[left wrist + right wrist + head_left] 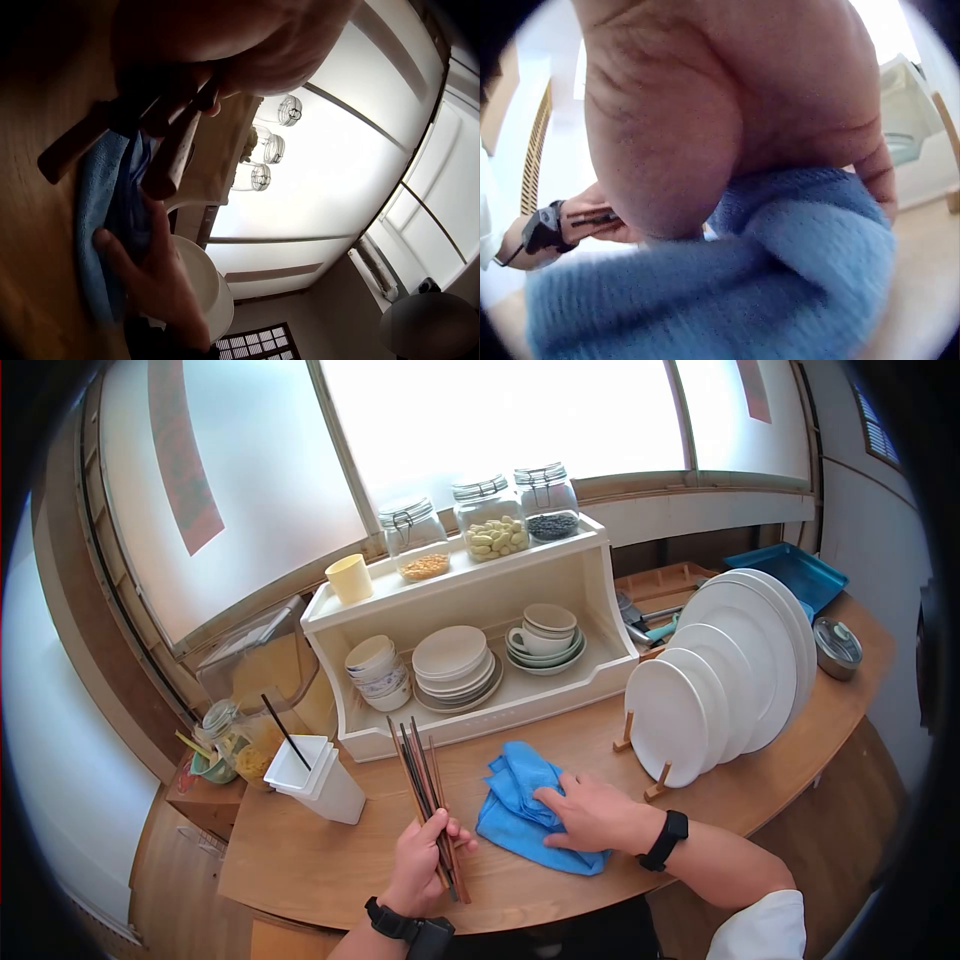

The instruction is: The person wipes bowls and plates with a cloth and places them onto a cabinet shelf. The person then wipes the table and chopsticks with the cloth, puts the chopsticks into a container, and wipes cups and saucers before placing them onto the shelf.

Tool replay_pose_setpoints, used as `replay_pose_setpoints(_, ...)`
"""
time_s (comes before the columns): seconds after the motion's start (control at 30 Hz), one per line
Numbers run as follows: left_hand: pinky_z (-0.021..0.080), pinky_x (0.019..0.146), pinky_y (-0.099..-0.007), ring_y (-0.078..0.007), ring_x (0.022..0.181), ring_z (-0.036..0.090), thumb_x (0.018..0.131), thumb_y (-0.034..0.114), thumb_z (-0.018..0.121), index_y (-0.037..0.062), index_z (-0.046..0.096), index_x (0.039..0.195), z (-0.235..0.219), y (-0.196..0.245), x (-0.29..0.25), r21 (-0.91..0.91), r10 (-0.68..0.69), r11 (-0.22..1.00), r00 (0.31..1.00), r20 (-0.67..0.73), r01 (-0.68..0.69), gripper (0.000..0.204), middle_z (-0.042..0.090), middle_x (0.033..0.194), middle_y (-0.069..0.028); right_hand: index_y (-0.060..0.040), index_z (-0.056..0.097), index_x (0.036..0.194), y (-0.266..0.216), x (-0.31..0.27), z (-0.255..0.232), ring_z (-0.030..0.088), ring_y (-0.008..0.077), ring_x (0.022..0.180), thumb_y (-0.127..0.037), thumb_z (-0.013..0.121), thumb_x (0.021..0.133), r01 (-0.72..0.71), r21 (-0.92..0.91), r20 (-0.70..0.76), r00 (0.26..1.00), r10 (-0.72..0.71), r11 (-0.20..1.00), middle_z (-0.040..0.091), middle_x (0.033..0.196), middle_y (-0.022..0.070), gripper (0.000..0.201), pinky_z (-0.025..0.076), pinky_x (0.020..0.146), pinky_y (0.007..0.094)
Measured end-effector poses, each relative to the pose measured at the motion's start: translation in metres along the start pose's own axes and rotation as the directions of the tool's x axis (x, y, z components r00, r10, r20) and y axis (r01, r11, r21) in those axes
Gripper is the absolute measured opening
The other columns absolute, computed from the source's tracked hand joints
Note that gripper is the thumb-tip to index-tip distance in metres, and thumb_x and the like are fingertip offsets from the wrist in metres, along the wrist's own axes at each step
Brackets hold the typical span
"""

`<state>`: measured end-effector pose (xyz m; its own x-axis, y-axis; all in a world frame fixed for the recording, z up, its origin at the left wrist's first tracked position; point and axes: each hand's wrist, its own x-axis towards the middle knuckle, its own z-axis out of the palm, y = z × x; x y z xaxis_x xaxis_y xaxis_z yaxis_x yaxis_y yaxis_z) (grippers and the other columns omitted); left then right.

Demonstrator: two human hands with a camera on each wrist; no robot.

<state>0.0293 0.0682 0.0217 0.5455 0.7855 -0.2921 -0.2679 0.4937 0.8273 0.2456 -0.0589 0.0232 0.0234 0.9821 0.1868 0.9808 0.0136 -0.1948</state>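
Observation:
My left hand (420, 868) grips a bundle of several dark and brown chopsticks (428, 790), held at a steep tilt above the table's front part; their thick ends (176, 154) show below the palm in the left wrist view. On the table to the right lies a crumpled blue cloth (510, 815). My right hand (590, 815) rests on the cloth's right side, thumb and fingers spread over its folds. In the right wrist view the cloth (705, 300) bunches under the palm, and whether the fingertips pinch it is hidden.
A white container (335, 795) with one black chopstick stands at left. Behind is a white shelf (480, 732) with bowls, plates and cups, glass jars (492, 532) on top. White plates (665, 725) stand in a wooden rack at right, with a lidded pot (838, 648) beyond.

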Motion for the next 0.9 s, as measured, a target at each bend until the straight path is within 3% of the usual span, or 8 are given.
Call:
replay_pose_setpoints(0.2,0.048,0.045,-0.0275,-0.0119,0.057,0.053,0.101,0.023,0.053,0.0084,0.050,0.105,0.003,-0.002,0.000,0.287,0.071,0.952,0.990,0.123,-0.104,0.015,0.053,0.079,-0.0019,-0.0066,0.049,0.128,0.001,0.021,-0.009,0.064,0.0337,0.101,-0.032,0.068,0.090,-0.155,0.672,0.062,0.986,0.154,0.724,0.060,0.116,0.0215,0.050,0.051,0.088,0.0431)
replay_pose_setpoints(0.27,0.052,0.057,-0.0282,-0.0121,0.069,0.059,0.101,0.019,0.053,0.0061,0.050,0.111,0.001,-0.011,0.000,0.321,0.076,0.938,0.980,0.185,-0.133,0.017,0.058,0.086,-0.0040,-0.0004,0.042,0.133,-0.013,0.028,-0.011,0.062,0.0242,0.103,-0.035,0.064,0.094,-0.058,0.998,0.060,0.974,0.217,-0.017,0.059,0.122,0.0152,0.056,0.050,0.091,0.0404)
replay_pose_setpoints(0.3,0.053,0.066,-0.0294,-0.0132,0.079,0.060,0.101,0.017,0.054,0.0047,0.050,0.116,0.007,-0.019,-0.002,0.385,0.205,0.877,0.948,0.242,-0.288,0.020,0.060,0.094,-0.0056,0.0045,0.032,0.142,-0.023,0.023,-0.017,0.052,0.0196,0.116,-0.037,0.061,0.097,-0.122,0.990,0.128,0.987,0.101,-0.065,0.051,0.131,0.0116,0.068,0.043,0.102,0.0376)
replay_pose_setpoints(0.37,0.049,0.091,-0.0330,-0.0168,0.106,0.058,0.099,0.015,0.056,0.0009,0.049,0.128,0.016,-0.025,-0.013,0.451,0.412,0.679,0.809,0.418,-0.579,0.033,0.061,0.117,-0.0093,0.0035,0.026,0.146,-0.051,0.020,0.002,0.046,0.0219,0.124,-0.036,0.061,0.097,-0.016,1.000,0.017,1.000,0.021,-0.011,0.047,0.135,0.0143,0.072,0.037,0.107,0.0374)
replay_pose_setpoints(0.5,0.047,0.091,-0.0338,-0.0198,0.106,0.058,0.094,0.010,0.059,0.0028,0.049,0.128,0.012,-0.026,-0.019,0.544,0.395,0.577,0.791,0.467,-0.609,0.036,0.061,0.114,-0.0092,0.0009,0.013,0.153,-0.084,0.019,0.017,0.030,0.0278,0.138,-0.032,0.059,0.098,0.407,0.888,-0.423,0.906,0.029,0.214,0.033,0.146,0.0210,0.079,0.021,0.116,0.0374)
replay_pose_setpoints(0.63,0.052,0.077,-0.0322,-0.0182,0.089,0.063,0.094,0.010,0.057,0.0022,0.049,0.124,0.020,-0.027,-0.029,0.440,0.529,0.558,0.710,0.465,-0.704,0.031,0.063,0.099,-0.0085,0.0000,0.017,0.153,-0.075,0.037,0.001,0.032,0.0311,0.137,-0.022,0.059,0.096,0.387,0.736,-0.433,0.900,-0.053,0.556,0.034,0.145,0.0227,0.074,0.026,0.114,0.0407)
replay_pose_setpoints(0.73,0.053,0.059,-0.0285,-0.0130,0.067,0.061,0.098,0.014,0.055,0.0027,0.047,0.114,0.028,-0.021,-0.056,0.592,-0.079,0.791,0.935,0.345,-0.152,0.022,0.059,0.090,-0.0065,0.0000,0.024,0.151,-0.063,0.065,-0.008,0.045,0.0292,0.127,-0.012,0.062,0.092,0.361,0.691,-0.569,0.805,0.164,0.627,0.042,0.140,0.0210,0.071,0.039,0.105,0.0408)
replay_pose_setpoints(0.9,0.046,0.045,-0.0244,-0.0074,0.053,0.052,0.102,0.020,0.048,0.0048,0.042,0.115,0.033,-0.024,-0.072,0.507,-0.173,0.860,0.899,0.401,-0.061,0.021,0.049,0.075,-0.0015,0.0007,0.043,0.138,-0.031,0.078,-0.043,0.062,0.0198,0.100,-0.009,0.068,0.088,0.264,0.954,-0.144,0.819,0.556,-0.141,0.060,0.122,0.0131,0.057,0.051,0.087,0.0331)
